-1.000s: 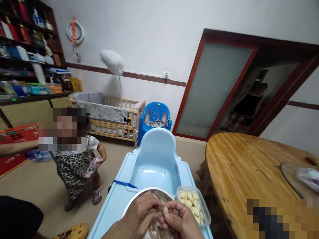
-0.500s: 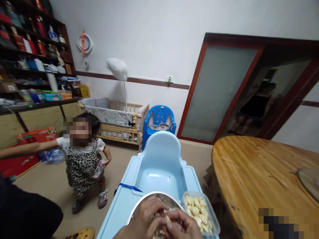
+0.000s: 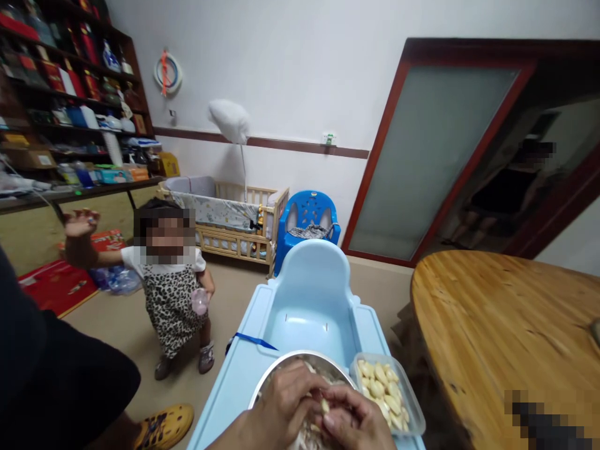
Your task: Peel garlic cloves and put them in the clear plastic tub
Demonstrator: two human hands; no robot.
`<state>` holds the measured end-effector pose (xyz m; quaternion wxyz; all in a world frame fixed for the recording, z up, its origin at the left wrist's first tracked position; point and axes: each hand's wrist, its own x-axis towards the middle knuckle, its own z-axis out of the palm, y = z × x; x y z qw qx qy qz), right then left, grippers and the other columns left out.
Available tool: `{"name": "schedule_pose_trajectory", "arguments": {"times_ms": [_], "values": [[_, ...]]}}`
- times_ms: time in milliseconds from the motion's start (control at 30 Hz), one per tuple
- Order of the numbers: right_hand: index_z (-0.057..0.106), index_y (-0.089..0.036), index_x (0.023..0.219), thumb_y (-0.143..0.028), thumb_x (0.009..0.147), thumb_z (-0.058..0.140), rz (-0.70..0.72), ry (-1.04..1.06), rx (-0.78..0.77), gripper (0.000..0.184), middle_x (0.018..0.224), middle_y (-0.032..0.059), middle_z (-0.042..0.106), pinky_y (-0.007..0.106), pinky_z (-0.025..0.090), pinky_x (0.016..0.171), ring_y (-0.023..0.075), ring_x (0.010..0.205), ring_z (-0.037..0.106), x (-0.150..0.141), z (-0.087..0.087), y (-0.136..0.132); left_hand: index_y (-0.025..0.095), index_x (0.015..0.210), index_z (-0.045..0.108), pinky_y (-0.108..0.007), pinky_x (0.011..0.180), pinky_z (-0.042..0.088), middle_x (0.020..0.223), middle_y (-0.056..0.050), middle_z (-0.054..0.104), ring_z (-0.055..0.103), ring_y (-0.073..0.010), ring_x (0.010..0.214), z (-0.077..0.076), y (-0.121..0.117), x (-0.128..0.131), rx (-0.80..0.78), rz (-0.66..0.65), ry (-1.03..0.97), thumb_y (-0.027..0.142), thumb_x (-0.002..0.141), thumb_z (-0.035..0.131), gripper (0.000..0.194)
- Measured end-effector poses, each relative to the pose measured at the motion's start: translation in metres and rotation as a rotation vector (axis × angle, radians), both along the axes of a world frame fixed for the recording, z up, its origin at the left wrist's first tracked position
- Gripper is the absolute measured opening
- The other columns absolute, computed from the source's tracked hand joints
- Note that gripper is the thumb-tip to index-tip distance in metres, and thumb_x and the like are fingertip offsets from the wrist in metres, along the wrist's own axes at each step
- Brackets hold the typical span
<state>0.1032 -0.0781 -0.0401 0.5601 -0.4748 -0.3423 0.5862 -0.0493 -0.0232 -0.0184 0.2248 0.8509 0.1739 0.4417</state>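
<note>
Over a metal bowl (image 3: 259, 382), my left hand (image 3: 288, 400) and my right hand (image 3: 359, 420) meet with bent fingers. A pale garlic clove (image 3: 325, 407) shows between the right thumb and forefinger, and the left fingertips press against it from the other side. Beneath my hands the bowl holds garlic and papery skins, partly hidden by my fingers. Just right of it stands a clear plastic container (image 3: 418, 417) filled with peeled garlic cloves (image 3: 385, 387). Both vessels rest on a light blue high chair (image 3: 225, 390).
A child (image 3: 171, 300) stands at the left holding a pink cup (image 3: 200, 301). Nearby are a person's dark-clothed leg and yellow clog (image 3: 169, 427). A wooden table (image 3: 506, 312) is on the right. Behind stand a blue chair (image 3: 312, 203) and a crib (image 3: 225, 240); another person stands in the doorway.
My view has shifted slightly, so the scene sits further right. The child's outstretched arm has bent, with the hand raised. My hands stay together over the bowl, on the clove.
</note>
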Motion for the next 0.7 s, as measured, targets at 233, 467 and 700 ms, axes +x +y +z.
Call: {"name": "schedule_pose_trajectory", "arguments": {"times_ms": [233,467,700], "values": [[0.067,-0.017,0.066,-0.028,0.046,0.084,0.013,-0.036,0.006,0.028,0.046,-0.0067,0.052,0.018,0.029,0.043,0.0056,0.043,0.038,-0.002,0.007,-0.004,0.018,0.096,0.055,-0.025,0.060,0.043,0.074,-0.004,0.065,0.057,-0.0175,0.066,-0.004,0.000,-0.002,0.004,-0.027,0.007,0.001,0.077,0.043,0.027],[0.066,-0.017,0.056,-0.016,0.044,0.081,-0.004,-0.100,-0.009,0.019,0.044,-0.0072,0.051,0.018,0.029,0.043,0.0058,0.043,0.036,-0.005,0.017,-0.007,0.017,0.093,0.055,-0.025,0.058,0.042,0.071,-0.004,0.062,0.056,-0.0172,0.063,0.003,-0.005,-0.002,0.017,-0.040,0.041,0.000,0.076,0.039,0.029],[0.065,-0.016,0.051,-0.013,0.039,0.080,-0.021,-0.044,-0.001,0.019,0.045,-0.0060,0.056,0.017,0.032,0.041,0.0060,0.040,0.042,-0.007,0.005,-0.004,0.018,0.103,0.054,-0.025,0.059,0.042,0.073,-0.004,0.061,0.055,-0.0179,0.065,0.003,-0.005,-0.003,-0.016,-0.072,0.080,0.003,0.077,0.040,0.033]]}}
